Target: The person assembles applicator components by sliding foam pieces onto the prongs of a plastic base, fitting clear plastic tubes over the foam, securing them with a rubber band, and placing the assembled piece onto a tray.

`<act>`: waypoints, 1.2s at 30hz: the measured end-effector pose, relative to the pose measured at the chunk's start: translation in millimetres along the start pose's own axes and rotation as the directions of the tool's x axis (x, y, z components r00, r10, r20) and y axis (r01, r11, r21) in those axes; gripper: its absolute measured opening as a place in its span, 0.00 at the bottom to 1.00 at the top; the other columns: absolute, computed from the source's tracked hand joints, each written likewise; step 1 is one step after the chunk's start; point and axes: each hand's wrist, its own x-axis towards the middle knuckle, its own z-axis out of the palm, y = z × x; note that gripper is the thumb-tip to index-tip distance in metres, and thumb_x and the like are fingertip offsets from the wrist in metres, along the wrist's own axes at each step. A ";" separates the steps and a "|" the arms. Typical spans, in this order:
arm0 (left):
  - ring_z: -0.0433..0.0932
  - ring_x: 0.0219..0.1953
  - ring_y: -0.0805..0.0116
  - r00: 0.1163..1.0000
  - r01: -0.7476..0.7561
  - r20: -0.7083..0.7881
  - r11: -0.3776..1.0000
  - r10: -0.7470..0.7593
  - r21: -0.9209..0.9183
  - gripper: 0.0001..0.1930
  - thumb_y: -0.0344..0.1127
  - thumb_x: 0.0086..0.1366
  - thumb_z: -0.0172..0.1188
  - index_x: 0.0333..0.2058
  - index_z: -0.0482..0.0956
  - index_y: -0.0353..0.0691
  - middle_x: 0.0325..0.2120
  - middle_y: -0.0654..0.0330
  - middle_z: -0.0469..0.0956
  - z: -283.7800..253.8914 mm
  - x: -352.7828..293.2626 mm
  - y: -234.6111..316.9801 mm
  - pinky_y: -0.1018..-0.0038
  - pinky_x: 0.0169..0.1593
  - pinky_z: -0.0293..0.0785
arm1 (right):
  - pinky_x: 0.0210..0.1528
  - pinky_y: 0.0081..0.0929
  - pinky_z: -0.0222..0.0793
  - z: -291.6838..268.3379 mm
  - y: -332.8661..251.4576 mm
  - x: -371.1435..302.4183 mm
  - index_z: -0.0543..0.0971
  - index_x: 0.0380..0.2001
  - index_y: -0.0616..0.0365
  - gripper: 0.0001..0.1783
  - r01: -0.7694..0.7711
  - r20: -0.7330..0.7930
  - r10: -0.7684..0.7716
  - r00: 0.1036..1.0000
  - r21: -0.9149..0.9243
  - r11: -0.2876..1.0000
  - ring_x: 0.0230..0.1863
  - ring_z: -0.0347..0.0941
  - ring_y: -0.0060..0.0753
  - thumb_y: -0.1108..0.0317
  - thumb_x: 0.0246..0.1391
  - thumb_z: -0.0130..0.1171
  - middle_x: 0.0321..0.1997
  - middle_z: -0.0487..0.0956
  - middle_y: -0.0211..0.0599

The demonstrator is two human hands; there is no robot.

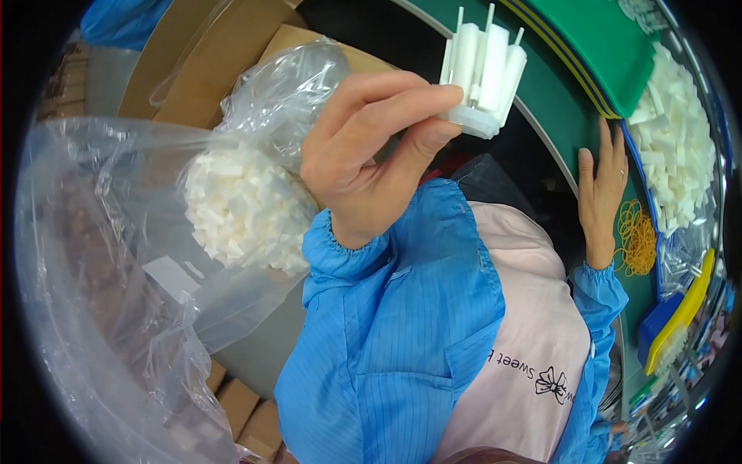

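My left hand (379, 147) is raised, pinching a white plastic part (481, 77) between thumb and fingertips. The part has a round base, several upright white tubes and thin rods sticking up from it. On the green table (545, 73), my right hand (603, 189) lies with fingers stretched out and nothing in it. Beside that hand is a tangle of yellow rubber bands (637, 240). A green tray (595, 46) with a striped edge is just beyond its fingertips.
A pile of white plastic pieces (672, 147) lies at the far right, near a blue bin (657, 332) and a long yellow object (680, 317). On the left, a clear plastic bag (93, 255) holds more white pieces (239, 209). Cardboard (205, 69) stands behind it.
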 end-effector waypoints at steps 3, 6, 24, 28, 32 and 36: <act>0.76 0.29 0.73 0.998 -0.001 -0.070 1.000 0.001 0.001 0.13 0.24 0.49 0.69 0.36 0.83 0.37 0.31 0.58 0.77 -22.1 -12.4 -6.6 0.82 0.29 0.72 | 0.61 0.35 0.57 -3.9 3.4 -0.9 0.72 0.52 0.59 0.18 -0.011 0.014 0.009 1.000 0.187 0.982 0.60 0.64 0.50 0.63 0.62 0.48 0.58 0.70 0.49; 0.76 0.30 0.72 0.986 0.065 -0.152 0.996 -0.074 -0.064 0.12 0.24 0.50 0.69 0.36 0.83 0.37 0.31 0.58 0.77 -38.9 -24.9 -13.1 0.81 0.31 0.72 | 0.61 0.35 0.57 -6.9 -1.6 -3.2 0.73 0.52 0.58 0.18 -0.040 -0.010 0.044 0.999 0.252 0.967 0.61 0.63 0.49 0.64 0.62 0.48 0.59 0.68 0.50; 0.73 0.40 0.68 0.964 0.156 -0.201 0.983 -0.173 -0.096 0.09 0.23 0.56 0.62 0.37 0.79 0.31 0.37 0.56 0.74 -62.9 -59.1 -7.2 0.77 0.43 0.70 | 0.58 0.42 0.57 15.3 11.8 18.3 0.70 0.56 0.51 0.25 0.054 -0.045 -0.049 0.998 0.110 0.992 0.59 0.60 0.56 0.59 0.55 0.54 0.63 0.59 0.56; 0.73 0.40 0.68 0.956 0.216 -0.184 0.973 -0.229 -0.085 0.08 0.22 0.57 0.60 0.37 0.79 0.30 0.37 0.56 0.74 -58.4 -58.9 3.1 0.76 0.44 0.70 | 0.58 0.44 0.57 16.3 11.9 15.4 0.71 0.56 0.47 0.25 0.026 -0.098 -0.014 0.995 0.117 0.993 0.56 0.61 0.60 0.58 0.54 0.55 0.62 0.60 0.59; 0.72 0.40 0.68 0.961 0.222 -0.165 0.975 -0.223 -0.025 0.08 0.21 0.58 0.57 0.37 0.78 0.30 0.37 0.56 0.73 -55.8 -60.1 10.7 0.75 0.44 0.70 | 0.58 0.44 0.58 10.1 8.5 14.3 0.73 0.54 0.49 0.23 0.057 -0.141 -0.034 0.989 0.157 0.986 0.56 0.62 0.57 0.61 0.54 0.56 0.60 0.62 0.55; 0.72 0.40 0.68 0.967 0.216 -0.134 0.976 -0.219 -0.036 0.08 0.21 0.58 0.57 0.37 0.78 0.30 0.37 0.57 0.73 -43.9 -59.0 17.9 0.75 0.45 0.70 | 0.59 0.44 0.56 9.1 17.6 14.1 0.76 0.51 0.46 0.21 0.054 -0.155 -0.024 0.988 0.190 0.980 0.58 0.61 0.54 0.59 0.53 0.57 0.62 0.60 0.53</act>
